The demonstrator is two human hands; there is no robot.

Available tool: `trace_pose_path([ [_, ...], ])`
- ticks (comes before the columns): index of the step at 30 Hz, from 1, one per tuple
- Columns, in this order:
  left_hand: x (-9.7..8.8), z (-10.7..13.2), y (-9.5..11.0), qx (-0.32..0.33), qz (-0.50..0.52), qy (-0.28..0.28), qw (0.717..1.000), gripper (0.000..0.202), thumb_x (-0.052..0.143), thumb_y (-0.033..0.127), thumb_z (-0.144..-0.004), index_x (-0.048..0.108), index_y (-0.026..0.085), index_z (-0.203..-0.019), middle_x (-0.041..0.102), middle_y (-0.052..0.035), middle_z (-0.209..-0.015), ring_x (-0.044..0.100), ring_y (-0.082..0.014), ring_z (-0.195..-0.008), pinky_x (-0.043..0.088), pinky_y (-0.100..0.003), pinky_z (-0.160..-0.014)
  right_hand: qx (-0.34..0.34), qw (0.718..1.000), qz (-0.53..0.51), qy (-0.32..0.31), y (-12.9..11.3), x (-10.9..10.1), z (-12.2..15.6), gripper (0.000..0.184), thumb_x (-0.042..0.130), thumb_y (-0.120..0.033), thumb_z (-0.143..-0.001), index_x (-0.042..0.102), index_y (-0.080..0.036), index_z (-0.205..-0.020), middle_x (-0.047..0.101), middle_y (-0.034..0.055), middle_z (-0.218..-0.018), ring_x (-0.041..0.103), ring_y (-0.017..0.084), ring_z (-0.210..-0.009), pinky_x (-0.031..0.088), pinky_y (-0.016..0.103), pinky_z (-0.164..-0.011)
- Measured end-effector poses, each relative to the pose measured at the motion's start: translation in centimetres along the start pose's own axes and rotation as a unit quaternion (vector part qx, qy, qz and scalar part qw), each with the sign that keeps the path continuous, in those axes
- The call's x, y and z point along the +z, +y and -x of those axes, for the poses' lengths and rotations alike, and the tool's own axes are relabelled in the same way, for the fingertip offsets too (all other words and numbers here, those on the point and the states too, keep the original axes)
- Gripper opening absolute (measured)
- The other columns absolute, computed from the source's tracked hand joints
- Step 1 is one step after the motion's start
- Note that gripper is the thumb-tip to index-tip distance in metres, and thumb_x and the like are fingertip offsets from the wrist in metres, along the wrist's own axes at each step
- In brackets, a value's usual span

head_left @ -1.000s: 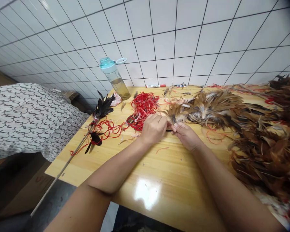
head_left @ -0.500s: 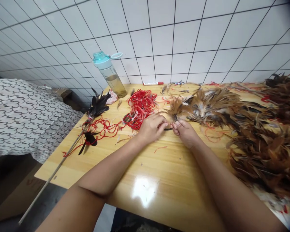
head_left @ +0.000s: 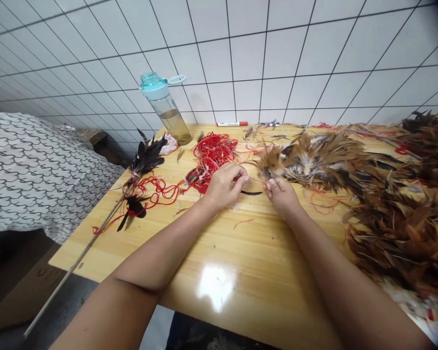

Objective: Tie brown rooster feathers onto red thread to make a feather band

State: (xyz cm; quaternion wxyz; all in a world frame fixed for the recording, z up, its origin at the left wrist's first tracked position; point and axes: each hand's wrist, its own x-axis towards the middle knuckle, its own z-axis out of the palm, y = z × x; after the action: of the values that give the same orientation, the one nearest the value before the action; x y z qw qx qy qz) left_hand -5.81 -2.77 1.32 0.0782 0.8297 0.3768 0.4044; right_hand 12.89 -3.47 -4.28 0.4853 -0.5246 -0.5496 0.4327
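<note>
A red thread (head_left: 256,180) runs nearly level, left to right, at frame centre. The left hand (head_left: 224,184) pinches one end. The right hand (head_left: 282,195) is closed on a brown feather tuft (head_left: 270,163) that fans up-frame over the wooden table (head_left: 241,253).

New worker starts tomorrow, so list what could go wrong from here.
The thin thread stretched between left hand and right hand might snap or slip, loosening the feather bundle. The thread pile beside the left hand could snag. The stick overhangs the table edge and might get knocked off.
</note>
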Motion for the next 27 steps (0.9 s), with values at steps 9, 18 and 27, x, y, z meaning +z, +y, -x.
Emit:
trace_pose_path([
  [9, -0.1, 0.3, 1.4, 0.138, -0.065, -0.086, 0.985, 0.023, 0.045, 0.030, -0.094, 0.058, 0.017, -0.081, 0.060, -0.0062, -0.076, 0.051, -0.0162, -0.074, 0.041, -0.031, -0.072, -0.045, 0.869, 0.491, -0.030, -3.4, -0.5, 1.7, 0.032, 0.037, -0.016, -0.088, 0.060, -0.020, -0.110, 0.060, 0.0131, -0.115, 0.059, 0.023, -0.090, 0.041, 0.032, -0.069],
  [18, -0.7, -0.3, 2.5, 0.170, -0.115, -0.096, 0.974, 0.027, 0.043, 0.029, -0.095, 0.064, 0.019, -0.080, 0.063, -0.0064, -0.081, 0.050, -0.0169, -0.079, 0.039, -0.032, -0.076, -0.145, 0.770, 0.611, -0.113, -4.2, 0.1, 2.5, 0.030, 0.034, -0.019, -0.095, 0.064, -0.018, -0.097, 0.064, 0.0123, -0.098, 0.058, 0.020, -0.083, 0.031, 0.030, -0.062],
  [27, -1.0, -0.8, -1.5, 0.032, 0.046, -0.120, 0.991, 0.026, 0.051, 0.033, -0.090, 0.060, 0.017, -0.072, 0.064, -0.0039, -0.076, 0.056, -0.0150, -0.077, 0.044, -0.030, -0.077, -0.194, 0.824, 0.477, -0.234, -3.7, 0.8, 2.9, 0.034, 0.039, -0.013, -0.086, 0.066, -0.024, -0.105, 0.065, 0.0065, -0.108, 0.058, 0.019, -0.089, 0.038, 0.026, -0.066],
])
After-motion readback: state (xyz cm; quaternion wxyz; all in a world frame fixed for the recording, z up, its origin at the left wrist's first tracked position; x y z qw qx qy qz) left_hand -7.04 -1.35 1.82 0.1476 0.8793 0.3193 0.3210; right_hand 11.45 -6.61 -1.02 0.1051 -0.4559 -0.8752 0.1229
